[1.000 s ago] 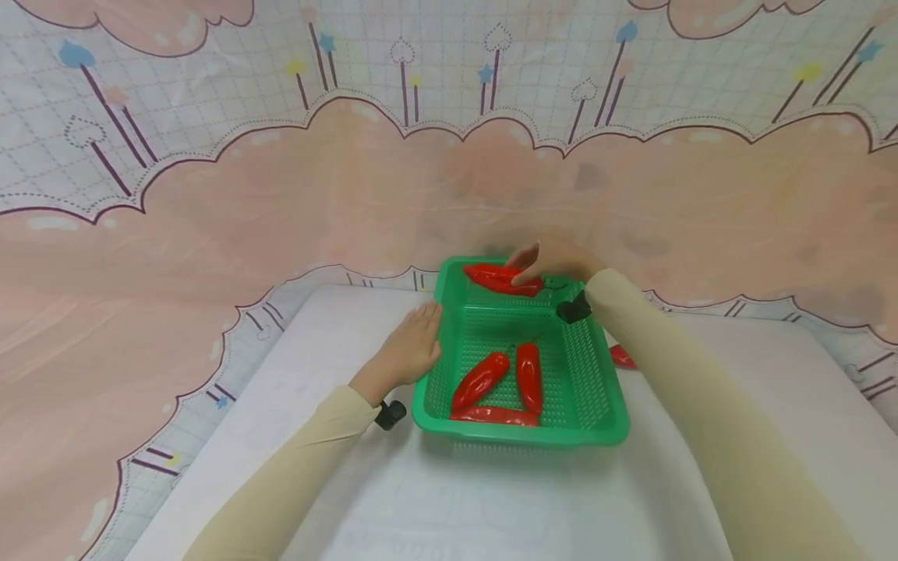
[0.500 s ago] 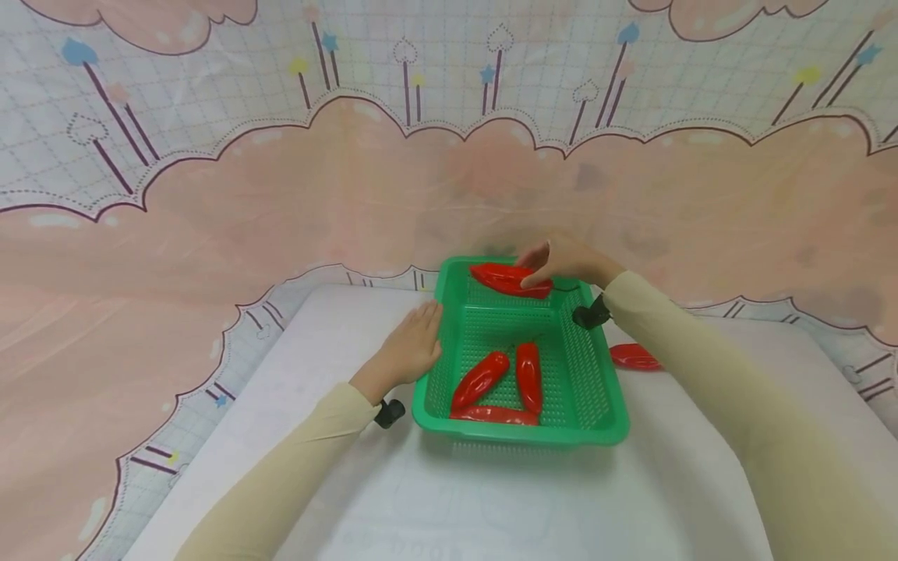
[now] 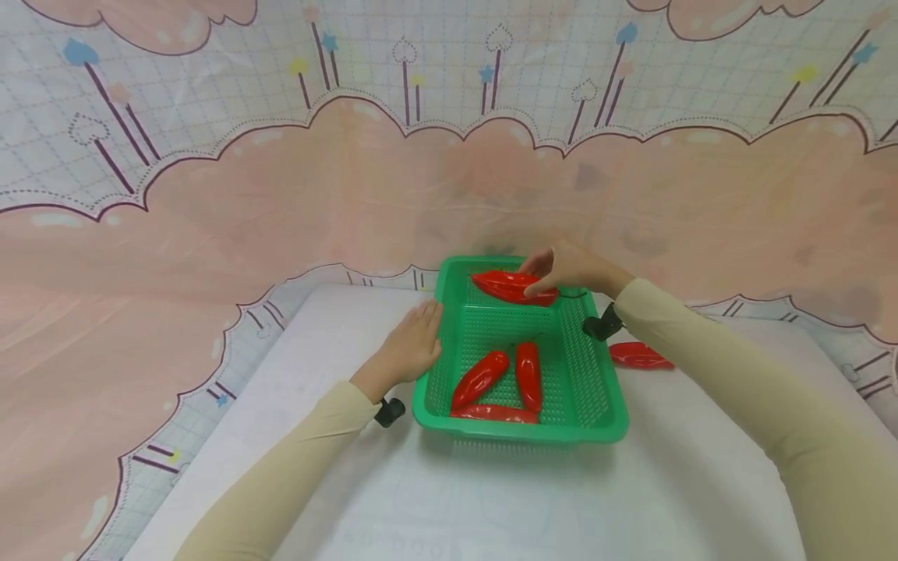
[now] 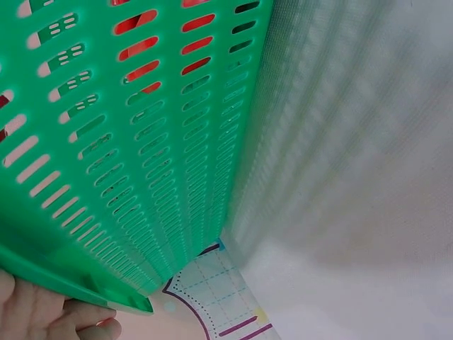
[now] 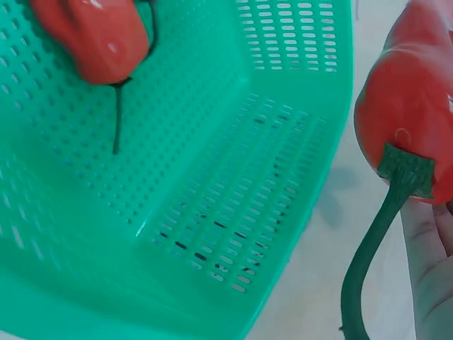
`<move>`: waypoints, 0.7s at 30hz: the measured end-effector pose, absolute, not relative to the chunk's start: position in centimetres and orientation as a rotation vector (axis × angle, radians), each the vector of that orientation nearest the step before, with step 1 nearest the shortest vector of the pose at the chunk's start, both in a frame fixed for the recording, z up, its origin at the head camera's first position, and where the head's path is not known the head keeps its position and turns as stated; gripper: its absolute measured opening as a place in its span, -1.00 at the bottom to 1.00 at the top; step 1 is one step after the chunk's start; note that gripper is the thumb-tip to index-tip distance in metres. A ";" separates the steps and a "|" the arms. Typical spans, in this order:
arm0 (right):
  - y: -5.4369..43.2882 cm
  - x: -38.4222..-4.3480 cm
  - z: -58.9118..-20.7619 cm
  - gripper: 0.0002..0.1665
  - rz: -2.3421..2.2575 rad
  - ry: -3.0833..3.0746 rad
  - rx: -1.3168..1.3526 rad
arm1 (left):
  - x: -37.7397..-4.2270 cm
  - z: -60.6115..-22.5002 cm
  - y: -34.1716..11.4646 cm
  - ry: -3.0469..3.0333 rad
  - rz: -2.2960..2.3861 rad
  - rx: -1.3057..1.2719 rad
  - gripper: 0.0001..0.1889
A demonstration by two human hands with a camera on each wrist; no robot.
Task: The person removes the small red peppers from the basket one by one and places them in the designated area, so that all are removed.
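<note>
My right hand point(image 3: 571, 266) grips a red chili pepper point(image 3: 507, 287) between thumb and fingers, over the far end of a green perforated plastic basket point(image 3: 522, 436). In the right wrist view the held pepper point(image 5: 407, 113) shows its long curved green stem, beside the basket's rim. My left hand point(image 3: 407, 347) rests on the basket's left rim with its fingers straight and together. In the left wrist view, the fingers point(image 4: 42, 315) lie against that rim. Inside the basket, toward its near end, lie several red chili peppers point(image 3: 528, 378).
Another red chili pepper point(image 3: 638, 355) lies on the white tabletop point(image 3: 365, 483) right of the basket, partly behind the right sleeve. A patterned pink and white cloth point(image 3: 393, 195) hangs behind the table, close to the basket's far edge.
My right hand has shifted slightly right and toward me with the pepper. More of the pepper on the table shows now. The left hand and basket stay nearly still.
</note>
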State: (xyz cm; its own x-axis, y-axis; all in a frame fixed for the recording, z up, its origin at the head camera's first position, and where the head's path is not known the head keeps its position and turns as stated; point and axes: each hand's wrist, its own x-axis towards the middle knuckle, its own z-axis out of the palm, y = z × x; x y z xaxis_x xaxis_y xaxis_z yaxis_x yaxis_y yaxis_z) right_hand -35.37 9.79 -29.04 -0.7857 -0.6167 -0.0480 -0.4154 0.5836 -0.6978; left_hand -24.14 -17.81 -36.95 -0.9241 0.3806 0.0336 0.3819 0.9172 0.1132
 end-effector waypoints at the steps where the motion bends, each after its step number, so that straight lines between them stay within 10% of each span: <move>1: 9.9 -35.2 -29.0 -0.59 -1.006 2.533 -0.840 | -24.1 -36.9 -17.8 -3.068 -0.187 -0.608 -0.35; 21: 11.5 -32.8 -29.0 -0.58 -1.009 2.528 -0.846 | -24.3 -37.2 -17.8 -3.072 -0.178 -0.601 -0.35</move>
